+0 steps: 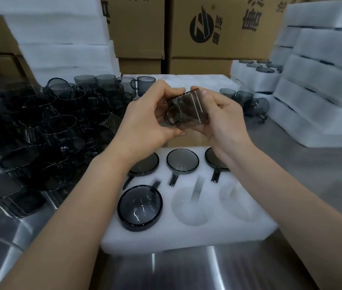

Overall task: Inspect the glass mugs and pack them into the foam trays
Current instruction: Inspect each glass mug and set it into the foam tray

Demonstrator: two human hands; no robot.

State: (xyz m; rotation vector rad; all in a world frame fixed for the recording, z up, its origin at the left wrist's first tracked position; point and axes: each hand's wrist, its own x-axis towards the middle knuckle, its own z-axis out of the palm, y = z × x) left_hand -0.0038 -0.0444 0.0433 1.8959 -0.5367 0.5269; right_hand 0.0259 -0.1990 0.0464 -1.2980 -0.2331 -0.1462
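Mugs and tray pockets, counted

The near foam tray point(186, 237) has six pockets: four packed mugs point(182, 161), two empty pockets point(189, 208). One mug point(186, 110) is between left hand point(145, 120) and right hand point(223, 117). Three loose mugs point(244, 97) stand far right; the left pile of mugs point(40, 132) is too many to count.

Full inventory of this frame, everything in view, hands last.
held mug: 1, smoky grey, above the tray, in both hands
packed mugs: 4, grey, tray's three far pockets plus near-left
empty pockets: 2, white, tray's near middle and near right
foam tray: 1, white, on table in front
loose mugs: many, dark grey, piled at left
side mugs: about 3, grey, table right
foam stacks: several, white, back left and right
cardboard boxes: several, brown, behind
table: 1, steel, underneath
left hand: 1, grips held mug
right hand: 1, grips held mug
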